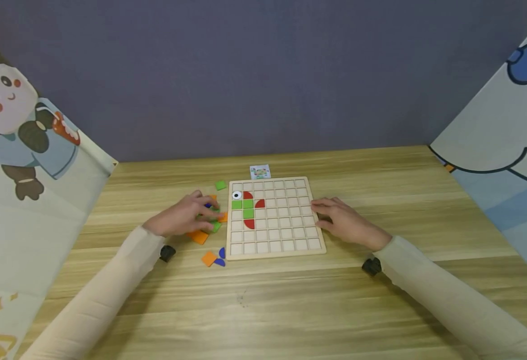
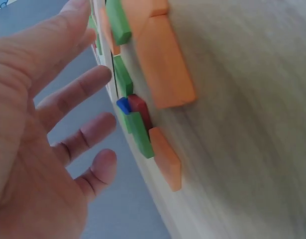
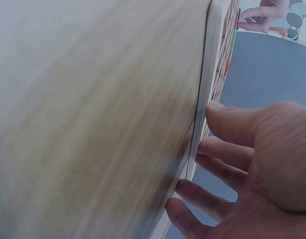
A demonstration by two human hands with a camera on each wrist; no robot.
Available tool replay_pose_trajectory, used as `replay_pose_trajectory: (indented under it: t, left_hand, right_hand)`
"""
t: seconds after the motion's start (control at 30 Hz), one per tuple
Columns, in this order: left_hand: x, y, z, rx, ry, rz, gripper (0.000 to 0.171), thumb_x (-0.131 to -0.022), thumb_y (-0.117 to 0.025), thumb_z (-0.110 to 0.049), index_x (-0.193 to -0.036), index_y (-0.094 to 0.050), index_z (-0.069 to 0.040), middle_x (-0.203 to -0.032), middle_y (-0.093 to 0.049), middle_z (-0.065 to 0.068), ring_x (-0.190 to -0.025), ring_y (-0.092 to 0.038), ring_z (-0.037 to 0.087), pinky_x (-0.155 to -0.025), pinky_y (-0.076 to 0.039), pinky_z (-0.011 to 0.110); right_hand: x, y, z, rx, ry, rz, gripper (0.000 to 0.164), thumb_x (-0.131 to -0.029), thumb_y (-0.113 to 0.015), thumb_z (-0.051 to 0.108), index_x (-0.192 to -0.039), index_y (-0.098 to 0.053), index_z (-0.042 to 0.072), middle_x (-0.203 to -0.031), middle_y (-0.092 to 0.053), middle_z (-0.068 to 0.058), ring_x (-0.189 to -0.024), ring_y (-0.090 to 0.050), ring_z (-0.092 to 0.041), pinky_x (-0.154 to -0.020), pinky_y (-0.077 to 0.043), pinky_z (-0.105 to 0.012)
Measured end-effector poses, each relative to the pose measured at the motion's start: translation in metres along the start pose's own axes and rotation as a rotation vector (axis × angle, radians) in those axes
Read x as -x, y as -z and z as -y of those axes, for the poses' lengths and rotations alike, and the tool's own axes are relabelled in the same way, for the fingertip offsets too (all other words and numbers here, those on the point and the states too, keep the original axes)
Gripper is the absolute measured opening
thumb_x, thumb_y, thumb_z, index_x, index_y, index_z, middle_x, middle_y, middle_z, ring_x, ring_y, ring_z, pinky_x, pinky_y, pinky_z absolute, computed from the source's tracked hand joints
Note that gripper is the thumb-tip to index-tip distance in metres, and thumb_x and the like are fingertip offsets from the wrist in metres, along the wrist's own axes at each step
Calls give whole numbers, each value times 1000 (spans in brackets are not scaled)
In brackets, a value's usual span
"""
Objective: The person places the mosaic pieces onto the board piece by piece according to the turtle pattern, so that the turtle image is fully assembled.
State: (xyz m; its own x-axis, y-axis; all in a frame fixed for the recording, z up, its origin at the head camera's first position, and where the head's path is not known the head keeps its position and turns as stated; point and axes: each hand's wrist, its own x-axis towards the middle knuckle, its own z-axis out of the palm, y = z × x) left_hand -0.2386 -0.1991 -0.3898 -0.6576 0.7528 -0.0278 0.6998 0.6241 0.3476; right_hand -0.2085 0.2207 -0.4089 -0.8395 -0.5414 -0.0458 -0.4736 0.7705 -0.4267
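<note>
"What lay nearest?"
"An orange square and two blue curved pieces, on the table by the near left corner of the board"
"And the left hand?"
"Loose, thumb and fingers apart, over a pile of tiles between the board and the table's left edge. An orange tile lay just at its fingertips, toward the board's left edge; half covered, so I couldn't tell its long axis"
"Was the right hand closer?"
"No, the left was nearer. The right rested unclenched, fingertips against the board's right edge, with the board's width between it and that tile"
"Farther off?"
"A green tile near the board's far left corner, then a card toward the table's far edge"
</note>
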Motion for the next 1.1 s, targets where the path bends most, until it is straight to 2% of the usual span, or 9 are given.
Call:
replay_pose_trajectory:
  t: [0.2,0.5,0.77,0.9,1.0,1.1]
  left_hand:
    - [-3,-2,-2,-58,-2,-8,40,-80,-76,-29,-118,-68,-16,-118,-58,1,-88,-38,14,-78,-32,34]
    - [-15,-6,-6,-108,-90,-90,18,-80,-77,-19,-97,-77,-15,-95,-68,-7,-81,-45,12,-71,-38,29]
    - [-20,-10,-7,-109,-9,-77,13,-79,-78,-20,-91,-77,-17,-89,-68,-10,-81,-47,13,-73,-41,29]
    - [-19,-10,-9,-96,27,-74,14,-80,-77,-20,-93,-76,-17,-91,-68,-11,-92,-52,16,-83,-44,32]
    - [-18,-11,-8,-87,24,-77,14,-80,-77,-20,-94,-76,-16,-91,-67,-11,-93,-52,15,-84,-44,32]
    - [-20,-11,-8,-86,-3,-82,14,-80,-77,-19,-93,-75,-16,-90,-66,-11,-87,-50,13,-82,-43,31]
  right_hand:
    - [0,0,0,1,9,-5,52,-92,-63,18,-138,-45,-1,-145,-39,-12,-132,-33,-32,-110,-12,-51]
    - [1,1,1,-7,9,-4,53,-93,-63,18,-138,-45,-2,-145,-38,-12,-132,-32,-32,-111,-12,-50]
    - [2,0,1,-9,11,-6,52,-93,-62,18,-138,-44,-2,-145,-38,-12,-132,-32,-32,-110,-13,-51]
    - [2,0,1,-6,10,-6,52,-93,-62,18,-138,-45,-2,-145,-38,-12,-132,-33,-31,-110,-13,-50]
    - [2,0,2,-6,11,-8,52,-93,-63,18,-137,-45,-2,-144,-39,-12,-132,-33,-31,-111,-13,-50]
    - [2,0,2,-9,9,-10,52,-92,-63,18,-137,-45,-2,-144,-39,-12,-131,-33,-31,-111,-12,-50]
